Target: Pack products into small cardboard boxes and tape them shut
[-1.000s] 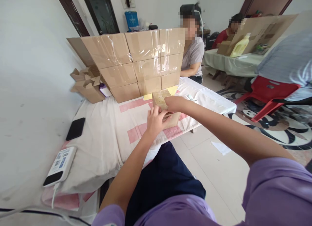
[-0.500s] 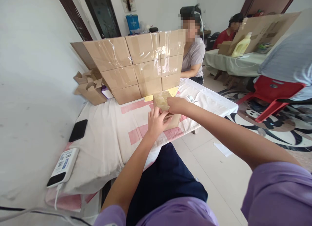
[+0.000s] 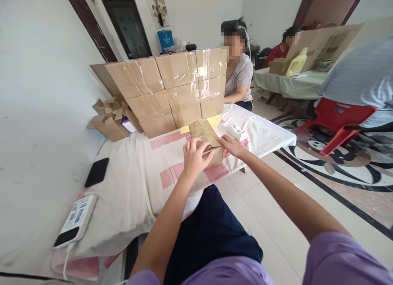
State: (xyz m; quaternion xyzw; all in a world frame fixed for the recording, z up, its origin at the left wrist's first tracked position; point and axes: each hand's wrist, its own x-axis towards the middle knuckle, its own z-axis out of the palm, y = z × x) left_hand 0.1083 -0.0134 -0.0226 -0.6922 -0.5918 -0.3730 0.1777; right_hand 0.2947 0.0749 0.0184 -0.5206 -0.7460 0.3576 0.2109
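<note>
A small brown cardboard box [image 3: 205, 134] with a taped flap sits on the cloth-covered table [image 3: 135, 178] in front of me. My left hand [image 3: 194, 156] grips its near left side, fingers curled onto the box. At the box's right side my right hand [image 3: 232, 145] holds it too, fingers pressed on the edge. The flap leans back, away from me. A yellow sheet [image 3: 214, 121] lies just behind the box.
A taped wall of cardboard boxes [image 3: 172, 88] stands at the table's far side, with folded open boxes [image 3: 110, 119] to its left. A white device [image 3: 238, 132], a black phone [image 3: 96, 172] and a power bank [image 3: 76, 219] lie around. Another person [image 3: 238, 74] sits opposite; a red chair [image 3: 337, 117] stands right.
My right hand has slid off the top of the box down to its right side. The flap has tilted back flatter. The view has shifted slightly.
</note>
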